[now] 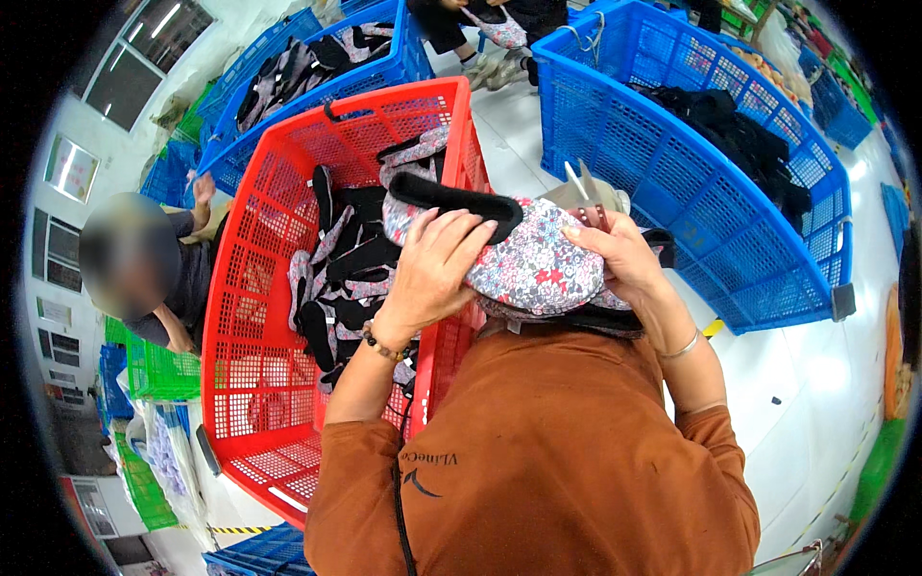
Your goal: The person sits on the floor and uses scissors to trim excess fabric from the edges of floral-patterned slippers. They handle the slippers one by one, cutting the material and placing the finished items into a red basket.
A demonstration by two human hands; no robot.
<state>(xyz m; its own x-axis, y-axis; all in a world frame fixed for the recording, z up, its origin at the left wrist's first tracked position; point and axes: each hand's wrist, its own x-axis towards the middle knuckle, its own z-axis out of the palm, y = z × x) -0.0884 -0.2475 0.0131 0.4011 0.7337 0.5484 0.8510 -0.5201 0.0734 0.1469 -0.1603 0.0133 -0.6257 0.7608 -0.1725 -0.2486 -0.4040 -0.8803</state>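
Observation:
A floral fabric slipper [543, 254] with a black fluffy lining is held up in front of my chest, between both hands. My left hand [437, 254] is closed on its left part, fingers lying over the edge by the black opening. My right hand [619, 254] pinches the slipper's right end, thumb on the floral side. Pale pointed blades, like those of scissors [582, 180], stick up beside the right fingers; their handles are mostly hidden in that hand. Under the held slipper, more dark and floral slippers [615, 319] lie against my lap, partly covered.
At my left stands a red plastic crate [245, 326] holding several floral and black slippers [351, 240]. A blue crate [663, 216] with black pieces [720, 125] stands ahead right; another blue crate [408, 58] holds slippers. One person [158, 259] is at left, another sits ahead.

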